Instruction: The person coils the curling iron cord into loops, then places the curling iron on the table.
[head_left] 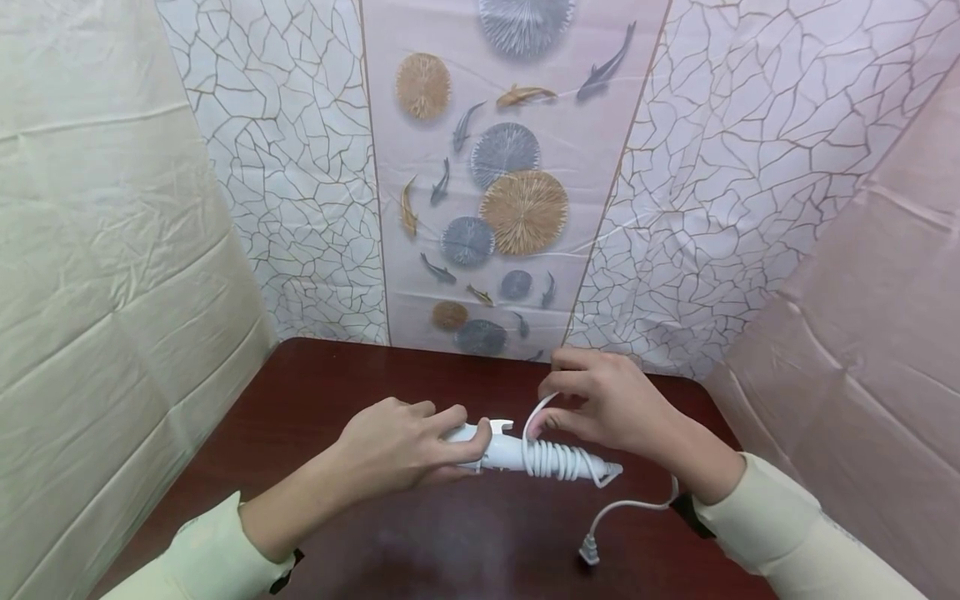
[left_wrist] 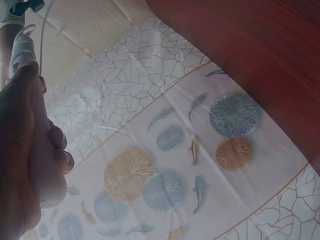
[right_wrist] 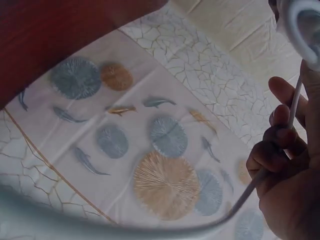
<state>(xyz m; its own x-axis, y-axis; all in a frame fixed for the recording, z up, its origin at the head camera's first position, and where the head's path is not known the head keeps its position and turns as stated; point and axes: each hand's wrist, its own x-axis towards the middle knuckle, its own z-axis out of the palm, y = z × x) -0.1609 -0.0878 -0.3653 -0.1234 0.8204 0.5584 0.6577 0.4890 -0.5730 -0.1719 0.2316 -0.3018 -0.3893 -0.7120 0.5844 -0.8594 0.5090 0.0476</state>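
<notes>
A long white corded appliance (head_left: 504,451) is held up over the table, roughly level, in the head view. My left hand (head_left: 408,442) grips its left part, and the rounded end (left_wrist: 49,192) shows below my fingers in the left wrist view. A small white tab (head_left: 501,425) sticks up beside that grip. Several turns of white cord (head_left: 558,460) wrap the narrower right part. My right hand (head_left: 607,404) pinches a raised length of this cord; in the right wrist view the cord (right_wrist: 245,195) runs through the curled fingers. The appliance's exact kind does not show.
A two-pronged plug (head_left: 588,550) on the cord's loose end hangs at the lower right, below my right wrist. The dark red table (head_left: 337,375) lies underneath. Patterned cloth (head_left: 480,167) stands behind it, with plain cream cloth (head_left: 97,333) at the sides.
</notes>
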